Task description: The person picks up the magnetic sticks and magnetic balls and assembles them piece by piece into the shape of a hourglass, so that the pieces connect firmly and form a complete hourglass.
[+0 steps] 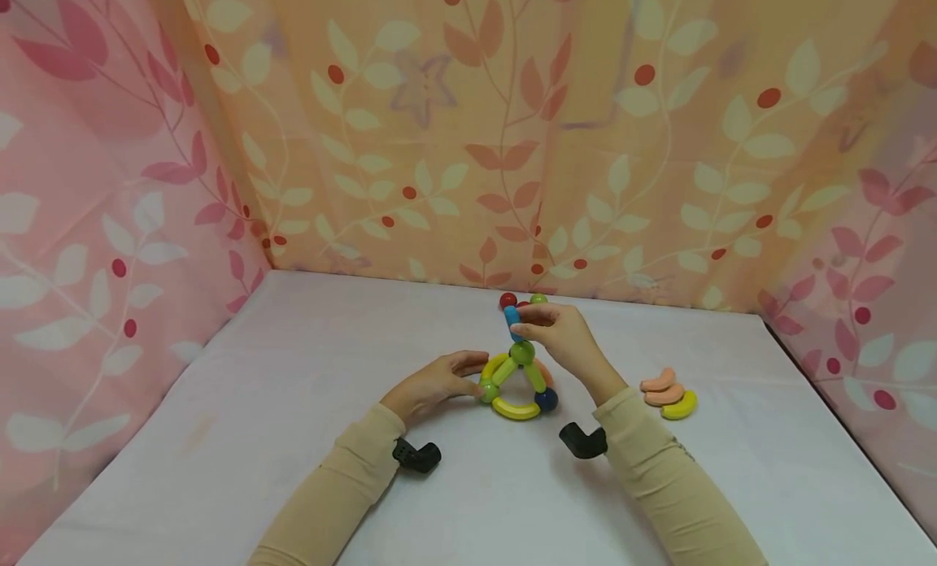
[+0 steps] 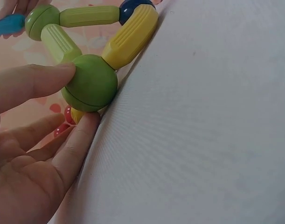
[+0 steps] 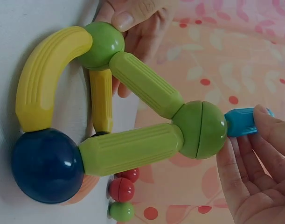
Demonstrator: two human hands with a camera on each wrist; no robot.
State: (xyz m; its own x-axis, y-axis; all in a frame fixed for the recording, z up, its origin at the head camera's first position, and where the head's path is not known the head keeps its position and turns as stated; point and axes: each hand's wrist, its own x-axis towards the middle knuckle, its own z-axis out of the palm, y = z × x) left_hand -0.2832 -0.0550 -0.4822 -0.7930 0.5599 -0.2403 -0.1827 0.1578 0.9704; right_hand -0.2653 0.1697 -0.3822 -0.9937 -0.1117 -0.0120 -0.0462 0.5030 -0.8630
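A magnetic stick-and-ball frame stands on the white table, its ring of curved rods (image 1: 516, 410) lying flat. Two straight light-green rods (image 3: 133, 148) slope up from the ring to a green ball (image 1: 522, 353) at the peak. My right hand (image 1: 567, 342) pinches a short blue rod (image 1: 512, 324) between thumb and fingers, its lower end against that top ball. Down at the left corner, my left hand (image 1: 439, 380) holds a green corner ball (image 2: 90, 84), thumb on one side and a finger beneath. A dark blue ball (image 3: 47, 165) forms the near right corner.
Behind the frame, several loose balls, red (image 1: 508, 302) and green (image 1: 538, 298), sit near the table's back edge. To the right lie curved peach pieces (image 1: 664, 395) and a yellow one (image 1: 679, 405). Leaf-patterned curtains (image 1: 410, 143) border the table.
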